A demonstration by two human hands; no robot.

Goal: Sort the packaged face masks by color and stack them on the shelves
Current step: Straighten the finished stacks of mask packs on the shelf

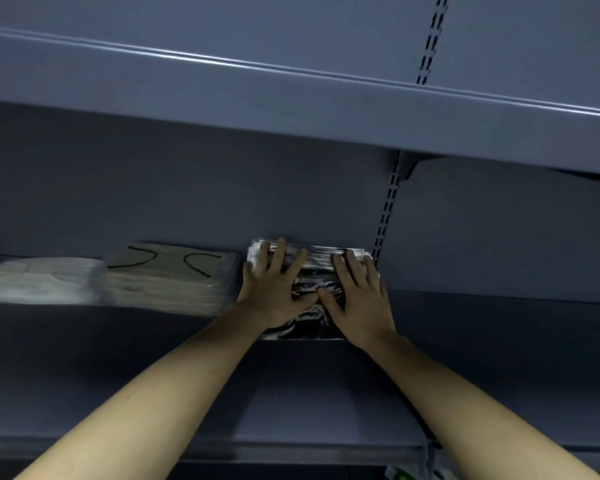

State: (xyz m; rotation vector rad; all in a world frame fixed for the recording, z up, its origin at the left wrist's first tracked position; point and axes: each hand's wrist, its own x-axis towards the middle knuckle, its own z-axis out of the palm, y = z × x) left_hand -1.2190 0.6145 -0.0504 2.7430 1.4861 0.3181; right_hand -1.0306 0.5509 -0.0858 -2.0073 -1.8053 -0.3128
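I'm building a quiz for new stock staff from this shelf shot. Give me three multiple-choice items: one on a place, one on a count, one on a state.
1. Where is the black mask stack?
A. right of the beige stack
B. on the top shelf
C. on the floor

2. How many stacks are on this shelf?
A. one
B. three
C. six

3. How are the left hand and right hand?
A. fists
B. flat on the black stack
C. hanging idle

Answers: 1 A, beige lies to its left; 2 B, white stack, beige, black; 3 B, fingers spread on the wrappers.

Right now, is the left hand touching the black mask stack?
Touching. Head view shows the left hand lying flat on the black mask stack, fingers spread over its top.
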